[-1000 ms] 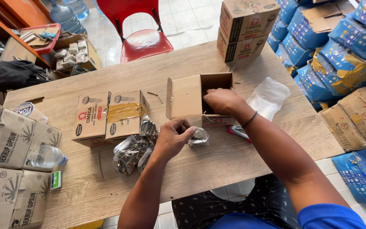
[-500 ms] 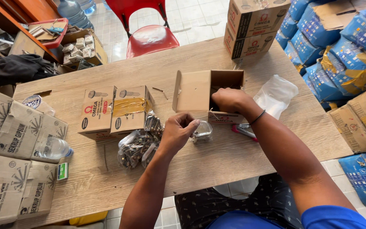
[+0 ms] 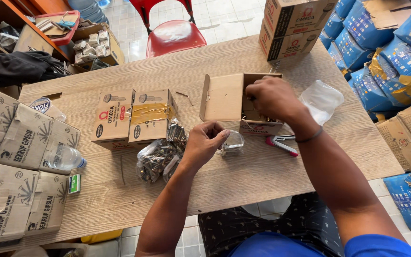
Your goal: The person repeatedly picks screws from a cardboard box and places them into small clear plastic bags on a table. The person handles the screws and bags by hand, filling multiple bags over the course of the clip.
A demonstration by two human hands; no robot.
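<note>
My right hand (image 3: 274, 97) reaches into an open brown cardboard box (image 3: 224, 97) on the wooden table (image 3: 262, 176); its fingers are curled inside and hidden, so what they grip is unclear. Just in front of the box, my left hand (image 3: 204, 142) pinches the rim of a small clear plastic bag (image 3: 232, 142) that rests on the table. A red-handled stapler (image 3: 281, 142) lies right of the bag, under my right wrist.
Small clear bags filled with metal screws (image 3: 160, 154) are piled left of my left hand, against two closed cardboard boxes (image 3: 134, 116). Stacked flat cartons (image 3: 15, 157), a water bottle (image 3: 67, 158), an empty clear bag (image 3: 322, 100), a red chair (image 3: 174, 35) and blue sacks (image 3: 391, 43) surround the table.
My right hand has gone deeper into the open box. My left hand has kept its hold on the small clear bag in the same spot.
</note>
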